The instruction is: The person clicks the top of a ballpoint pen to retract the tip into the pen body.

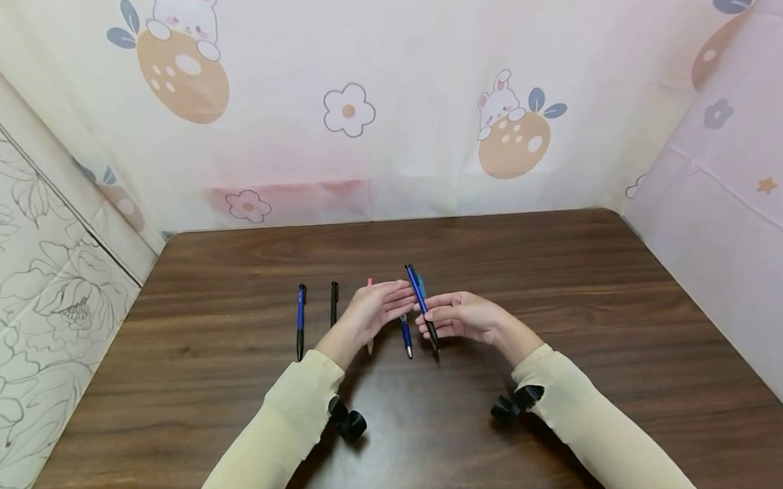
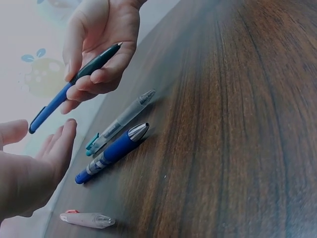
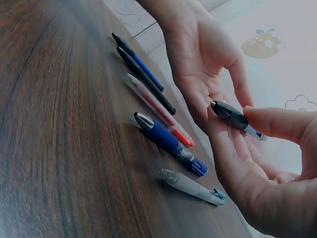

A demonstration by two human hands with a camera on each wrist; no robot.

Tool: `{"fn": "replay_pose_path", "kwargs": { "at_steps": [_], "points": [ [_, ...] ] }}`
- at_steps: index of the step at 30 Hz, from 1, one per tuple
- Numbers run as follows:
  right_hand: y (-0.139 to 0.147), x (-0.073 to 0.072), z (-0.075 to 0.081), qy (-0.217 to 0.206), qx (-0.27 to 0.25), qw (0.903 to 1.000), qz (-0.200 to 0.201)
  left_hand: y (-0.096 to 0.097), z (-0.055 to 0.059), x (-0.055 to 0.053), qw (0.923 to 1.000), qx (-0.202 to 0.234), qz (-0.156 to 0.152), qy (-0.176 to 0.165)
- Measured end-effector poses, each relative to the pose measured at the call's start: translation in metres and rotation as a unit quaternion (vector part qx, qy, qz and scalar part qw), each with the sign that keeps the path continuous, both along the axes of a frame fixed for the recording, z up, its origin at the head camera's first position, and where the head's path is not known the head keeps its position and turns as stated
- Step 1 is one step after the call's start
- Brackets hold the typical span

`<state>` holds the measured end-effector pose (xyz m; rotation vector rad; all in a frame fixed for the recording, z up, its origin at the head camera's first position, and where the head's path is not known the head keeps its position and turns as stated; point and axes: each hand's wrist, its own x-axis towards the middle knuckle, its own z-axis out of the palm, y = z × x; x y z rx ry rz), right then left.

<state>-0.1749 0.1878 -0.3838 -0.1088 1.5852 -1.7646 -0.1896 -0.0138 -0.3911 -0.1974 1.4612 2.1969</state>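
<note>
My right hand (image 1: 470,319) pinches a blue and black pen (image 1: 417,290) between thumb and fingers, well above the table. In the left wrist view the pen's black tip points up and its blue clip end slants down toward my left hand (image 2: 37,171). My left hand has its fingers extended and the thumb apart, around the clip end. Beneath the hands lie a thick blue pen (image 3: 166,141) with a silver tip and a clear pen (image 3: 193,187) with a teal clip. A clear and red pen (image 3: 158,108) lies under my left hand, partly hidden in the head view.
Further left on the brown wooden table (image 1: 207,402) lie a black pen (image 1: 334,301) and another blue and black pen (image 1: 301,319), roughly parallel. A printed curtain (image 1: 420,154) hangs behind the table's far edge. Small black cameras sit at both wrists.
</note>
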Motion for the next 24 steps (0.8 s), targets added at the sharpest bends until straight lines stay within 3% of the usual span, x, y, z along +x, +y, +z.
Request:
{"fn": "replay_pose_path", "kwargs": {
  "at_steps": [9,14,24],
  "points": [
    [-0.003,0.006,0.000,-0.008,-0.023,0.9997,0.010,-0.005,0.002,-0.001,0.9992,0.010,-0.033,0.019],
    [-0.006,0.009,0.002,-0.009,-0.025,0.9993,0.026,-0.006,0.006,-0.004,0.9987,0.008,-0.049,0.014],
    [-0.011,0.011,-0.005,-0.015,-0.058,0.9970,0.049,-0.013,0.011,-0.012,0.9982,0.042,-0.044,0.001]
  ]
}}
